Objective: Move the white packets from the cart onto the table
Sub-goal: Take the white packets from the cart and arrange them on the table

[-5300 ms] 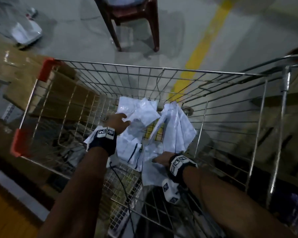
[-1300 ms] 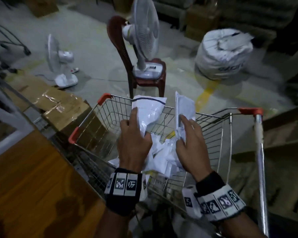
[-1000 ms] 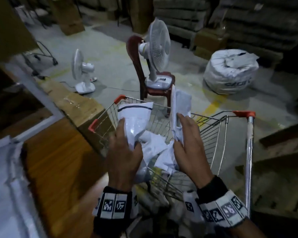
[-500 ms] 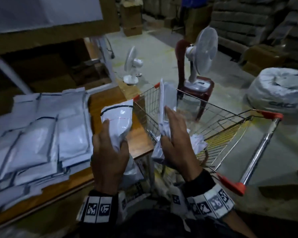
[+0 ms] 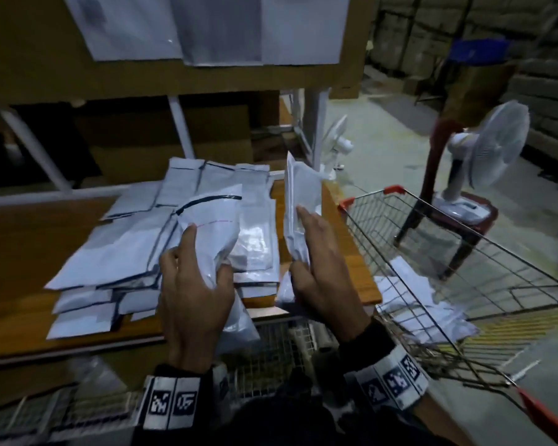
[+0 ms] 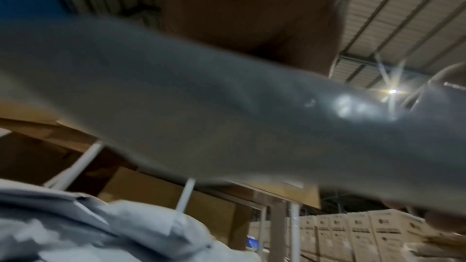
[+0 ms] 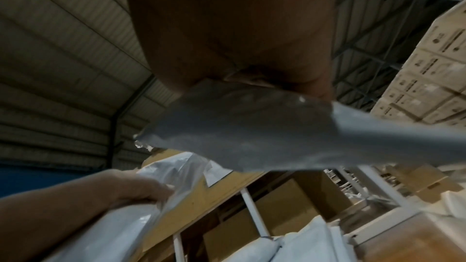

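Packets in both hands: the left hand (image 5: 195, 294) holds a white packet (image 5: 213, 226) at mid-frame, long axis running up toward the top of the frame, broad face to the camera, thumb and fingers curled round its lower half. The right hand (image 5: 322, 272) has a firm grip on a second packet (image 5: 298, 201), upright and turned edge-on. Both hang over the pile of packets (image 5: 142, 239) on the tabletop (image 5: 20, 252); the cart (image 5: 464, 284) at lower right holds more.

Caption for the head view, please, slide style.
Left hand and right hand each hold a white packet over the packet-stacked table, cart alongside.
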`<state>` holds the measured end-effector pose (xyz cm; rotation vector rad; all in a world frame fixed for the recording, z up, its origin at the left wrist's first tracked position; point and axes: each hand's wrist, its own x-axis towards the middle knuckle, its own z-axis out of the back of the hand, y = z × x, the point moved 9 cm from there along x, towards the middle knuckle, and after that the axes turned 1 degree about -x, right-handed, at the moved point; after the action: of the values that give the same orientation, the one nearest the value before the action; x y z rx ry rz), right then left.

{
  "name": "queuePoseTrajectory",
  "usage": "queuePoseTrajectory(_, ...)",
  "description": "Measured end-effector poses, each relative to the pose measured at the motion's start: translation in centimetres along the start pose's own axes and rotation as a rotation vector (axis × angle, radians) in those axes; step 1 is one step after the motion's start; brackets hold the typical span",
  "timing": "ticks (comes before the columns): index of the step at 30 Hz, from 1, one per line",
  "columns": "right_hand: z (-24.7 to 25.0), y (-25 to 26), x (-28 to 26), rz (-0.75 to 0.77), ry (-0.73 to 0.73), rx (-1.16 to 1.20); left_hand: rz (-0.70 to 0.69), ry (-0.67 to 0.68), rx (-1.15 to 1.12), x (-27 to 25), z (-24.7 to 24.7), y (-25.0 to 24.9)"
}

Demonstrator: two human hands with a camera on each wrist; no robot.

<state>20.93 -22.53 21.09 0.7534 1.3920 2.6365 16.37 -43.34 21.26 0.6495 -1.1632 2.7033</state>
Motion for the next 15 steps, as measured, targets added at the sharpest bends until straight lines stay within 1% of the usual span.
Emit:
queuePoseTrajectory(2,-2.8,0.5,1.5,0.001,0.036,-0.031,0.009,-0.012,0.006,2.0,1.1,2.0)
queuePoseTrajectory(4,-5.7,0.1,3.2,-0.031,0.087,-0.124,0.012,0.002,0.035,4.1,1.6,3.8)
queuePoseTrajectory(7,-9.7,-1.9,6.1,-0.149,0.187,-0.279,-0.033,0.029,0.056,7.0,2.3,5.1)
queuePoseTrajectory(10,-12.4,-4.2,8.9,-0.249,0.2,-0.382,-0.008,0.065,0.105,9.6,2.8,6.7)
queuePoseTrajectory(12,-13.9,-5.3,10.2,-0.309,0.217,-0.413,-0.028,0.076,0.096,11.0,3.2,7.5)
queuePoseTrajectory(15,-16.1,-7.1,11.5,-0.412,0.305,-0.49,-0.035,0.102,0.097,12.9,3.2,8.8)
